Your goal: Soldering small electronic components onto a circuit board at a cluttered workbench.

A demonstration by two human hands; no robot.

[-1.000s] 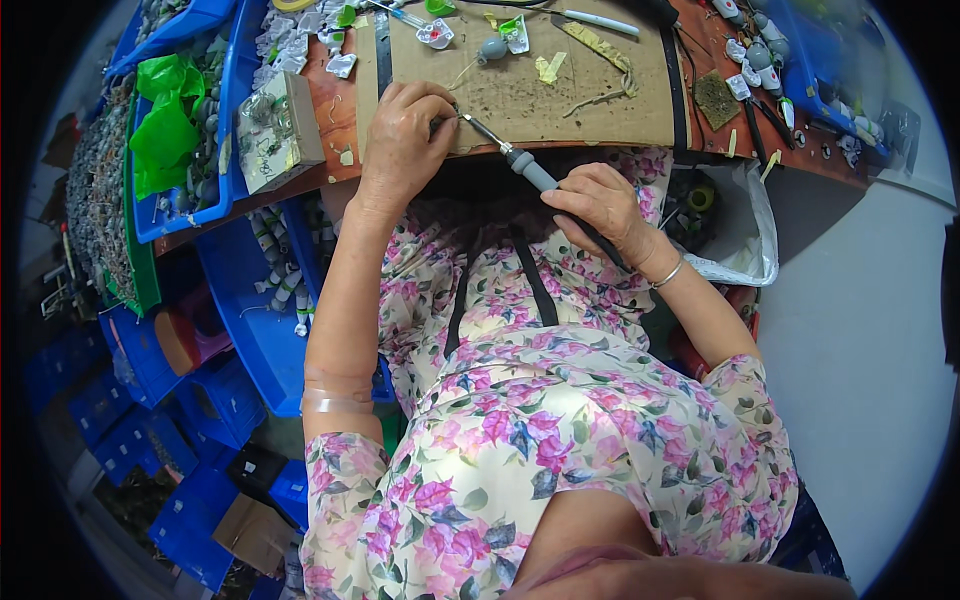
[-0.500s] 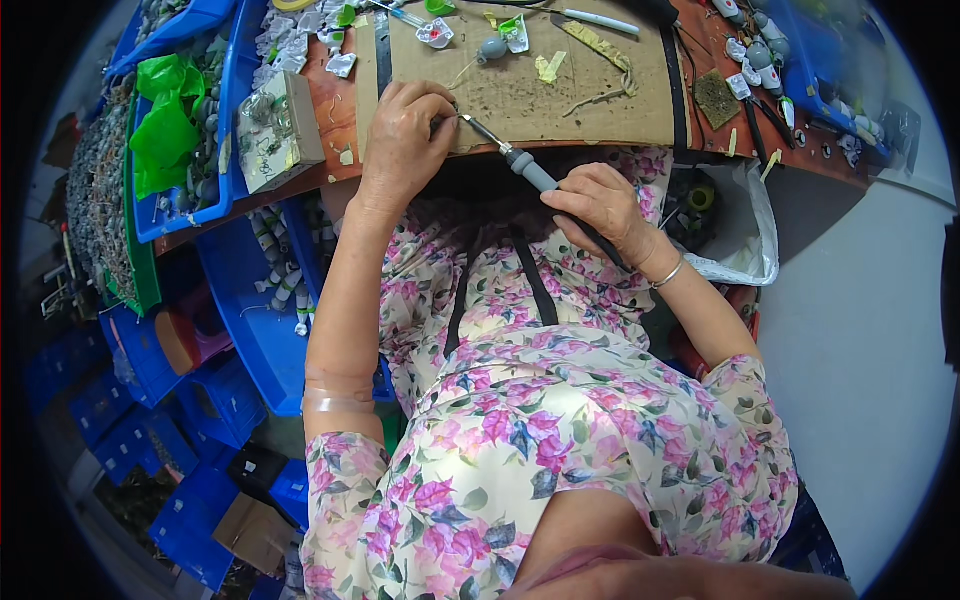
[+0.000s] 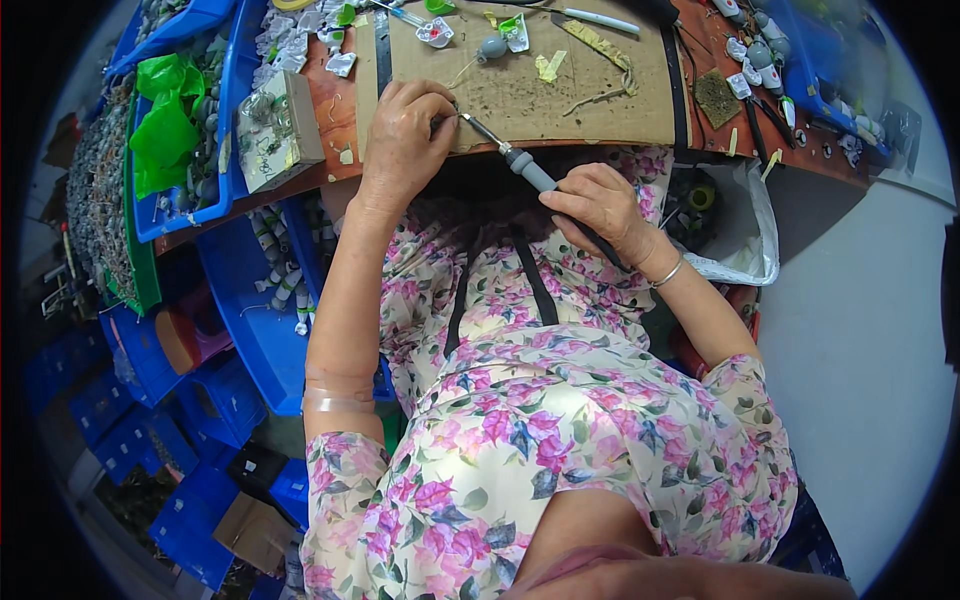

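My right hand [image 3: 605,212] is wrapped round the grey and black handle of a soldering iron [image 3: 532,172]. The iron slants up to the left, and its tip meets the fingertips of my left hand [image 3: 405,140]. Those fingers are pinched at the near edge of the cardboard mat [image 3: 520,105], on a small dark piece mostly hidden by them. From beside them a thin pale wire runs up to a grey rounded part [image 3: 491,48]. Next to that part lies a white and green plastic shell [image 3: 514,33].
Yellow-green scraps [image 3: 550,67], a frayed strip [image 3: 597,45] and a white pen-like stick [image 3: 602,21] lie on the mat. A pale box [image 3: 285,130] stands left, beside a blue bin [image 3: 240,100]. Dark-handled pliers [image 3: 770,120] and a brown sponge [image 3: 716,97] lie right.
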